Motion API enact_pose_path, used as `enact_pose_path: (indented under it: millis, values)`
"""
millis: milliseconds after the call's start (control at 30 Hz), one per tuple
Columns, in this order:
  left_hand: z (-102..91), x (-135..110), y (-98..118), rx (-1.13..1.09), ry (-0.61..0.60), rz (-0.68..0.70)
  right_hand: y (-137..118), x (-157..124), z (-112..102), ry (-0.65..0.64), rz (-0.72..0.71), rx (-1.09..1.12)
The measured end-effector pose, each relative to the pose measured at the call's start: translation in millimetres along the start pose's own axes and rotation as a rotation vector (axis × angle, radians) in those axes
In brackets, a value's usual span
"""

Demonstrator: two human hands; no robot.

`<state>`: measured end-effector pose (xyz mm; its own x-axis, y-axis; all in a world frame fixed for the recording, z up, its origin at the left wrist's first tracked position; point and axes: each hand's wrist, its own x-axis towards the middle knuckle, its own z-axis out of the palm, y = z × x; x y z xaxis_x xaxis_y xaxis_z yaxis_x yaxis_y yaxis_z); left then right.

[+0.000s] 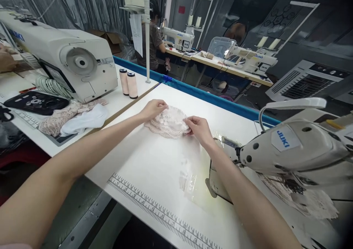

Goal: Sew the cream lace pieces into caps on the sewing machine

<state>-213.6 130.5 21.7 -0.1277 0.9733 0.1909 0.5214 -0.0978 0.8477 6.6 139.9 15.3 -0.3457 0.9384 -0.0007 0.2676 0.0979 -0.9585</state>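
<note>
Pale pink lace fabric (173, 121) with scalloped trim lies over the far middle of the white table (149, 153). My left hand (154, 109) pinches its upper left edge between thumb and fingers. At the right edge of the same lace, my right hand (199, 128) has its fingertips closed on the cloth. Close to my right forearm stands a JUKI sewing machine (286, 142). More pale lace (300, 195) lies beneath that machine's arm.
Two thread spools (132, 86) stand at the upper left near another sewing machine (82, 63). Beside it are a dark phone (35, 102) and piled lace (62, 118). A printed ruler (154, 206) runs along the near edge. A person (151, 39) sits beyond the blue table border (204, 93).
</note>
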Motion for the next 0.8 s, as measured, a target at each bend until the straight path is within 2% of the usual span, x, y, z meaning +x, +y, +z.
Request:
enact_pose_path:
  millis: [133,267,400,633,800]
  values:
    - [2.9,-1.8,-9.3,0.096,-0.035,-0.042,12.7,9.3,-2.1,-0.001,-0.006,-0.1]
    - [-3.6,-6.3,-7.3,0.171,-0.098,-0.106,13.1,9.4,-1.8,0.017,-0.031,-0.222]
    - [-7.1,-9.3,-5.4,0.323,-0.083,-0.108,10.8,10.8,1.5,0.085,-0.06,-0.374]
    - [-0.6,-12.6,-4.3,0.562,0.015,-0.053,10.2,10.6,3.7,0.186,-0.098,-0.57]
    - [5.1,-21.9,3.6,0.679,0.034,0.089,9.5,10.2,7.3,0.225,-0.299,-0.616]
